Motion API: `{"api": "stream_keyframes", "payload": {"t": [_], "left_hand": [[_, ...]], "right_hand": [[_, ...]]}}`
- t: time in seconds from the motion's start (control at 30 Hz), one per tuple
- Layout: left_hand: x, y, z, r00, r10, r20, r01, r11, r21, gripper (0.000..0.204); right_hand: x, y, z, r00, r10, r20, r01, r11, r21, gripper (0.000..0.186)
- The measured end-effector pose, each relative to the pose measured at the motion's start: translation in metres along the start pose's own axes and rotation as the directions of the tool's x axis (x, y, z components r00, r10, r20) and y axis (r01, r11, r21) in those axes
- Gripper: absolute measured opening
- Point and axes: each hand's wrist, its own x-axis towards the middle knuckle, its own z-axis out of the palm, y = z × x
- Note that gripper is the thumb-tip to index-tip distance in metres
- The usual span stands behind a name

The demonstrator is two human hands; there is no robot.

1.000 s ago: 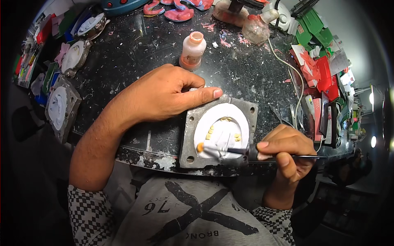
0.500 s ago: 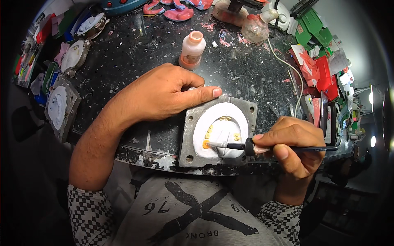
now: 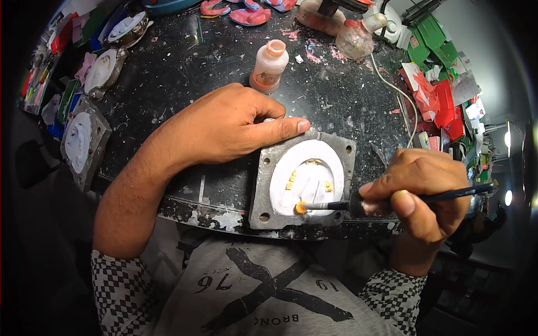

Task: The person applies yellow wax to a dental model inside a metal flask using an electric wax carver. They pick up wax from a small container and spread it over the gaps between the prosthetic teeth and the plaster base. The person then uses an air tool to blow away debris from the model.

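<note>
A grey metal dental flask half (image 3: 261, 187), filled with white plaster (image 3: 280, 159), lies at the bench's near edge. Yellowish artificial teeth (image 3: 292, 180) are set in the plaster in small groups. My left hand (image 3: 235, 120) grips the flask's far left edge, thumb stretched along it and the other fingers curled and partly hidden. In my right hand (image 3: 428, 193) is a thin dark-handled brush (image 3: 335, 206) with a black collar, held almost level. Its tip meets a small orange-yellow lump (image 3: 301, 208) near the plaster's front; whether that is a tooth I cannot tell.
An uncapped bottle (image 3: 269, 66) of pinkish material stands beyond my left hand. More flask halves (image 3: 84, 143) line the left side. At the back are pink-and-blue dental pieces (image 3: 250, 16) and a glass burner (image 3: 354, 40). A white cord (image 3: 397, 92) and red boxes (image 3: 448, 103) lie right.
The brush tip and the orange-yellow lump have shifted right and nearer over the plaster. My right hand has moved right. My left hand keeps its hold; the whole view has shifted slightly.
</note>
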Motion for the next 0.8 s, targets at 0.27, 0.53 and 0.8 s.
{"api": "stream_keyframes", "payload": {"t": [0.27, 0.53, 0.8], "left_hand": [[0.000, 0.002, 0.000, 1.000, 0.024, -0.001, -0.024, 1.000, 0.019, 0.050], [-0.001, -0.001, -0.001, 1.000, -0.002, 0.005, 0.002, 1.000, 0.026, 0.050], [0.000, -0.007, 0.002, 1.000, -0.008, 0.014, 0.008, 1.000, -0.020, 0.040]], "right_hand": [[-0.006, -0.002, -0.017, 0.982, -0.103, 0.156, 0.108, 0.994, -0.024, 0.019], [-0.038, -0.004, -0.030, 0.956, -0.104, 0.275, 0.121, 0.992, -0.044, 0.030], [-0.070, -0.001, -0.015, 0.959, -0.102, 0.265, 0.137, 0.984, -0.115, 0.038]]}}
